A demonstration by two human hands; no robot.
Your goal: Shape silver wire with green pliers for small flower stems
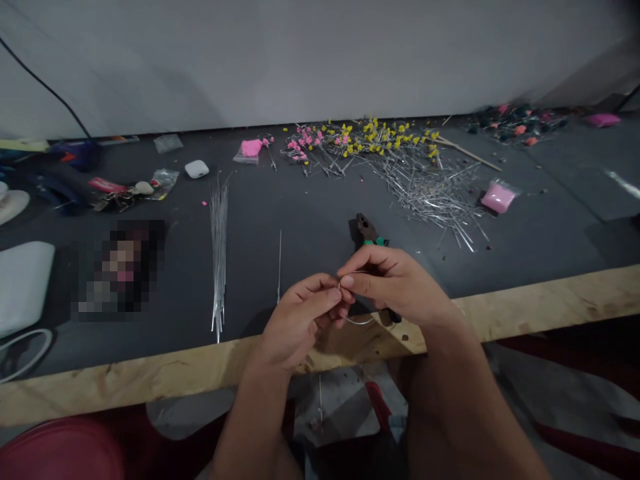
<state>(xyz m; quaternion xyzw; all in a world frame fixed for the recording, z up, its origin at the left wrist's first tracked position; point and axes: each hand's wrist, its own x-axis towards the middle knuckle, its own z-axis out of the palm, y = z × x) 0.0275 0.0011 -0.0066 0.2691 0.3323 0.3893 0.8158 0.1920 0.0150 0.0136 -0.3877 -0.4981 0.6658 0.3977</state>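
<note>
Both hands meet above the table's front edge. My left hand [307,313] pinches a thin silvery wire [359,323] between thumb and fingers. At the wire's upper part, my right hand [393,277] has its thumb and forefinger closed on it, touching the left fingertips. The wire bends in a loose curve between and below the hands. Partly under my right hand lie pliers [367,229] with dark jaws and green on the handles. A single straight wire [280,260] lies just left of my left hand, and further left is a bundle of straight wires [219,260].
Yellow flower-tipped wires [380,137], pink ones [305,141] and a heap of loose wires [435,193] lie toward the back. Pink material in bags [499,197], a white case [197,169], keys [117,193] and a white device [25,287] are around. The wooden edge [150,380] runs along the front.
</note>
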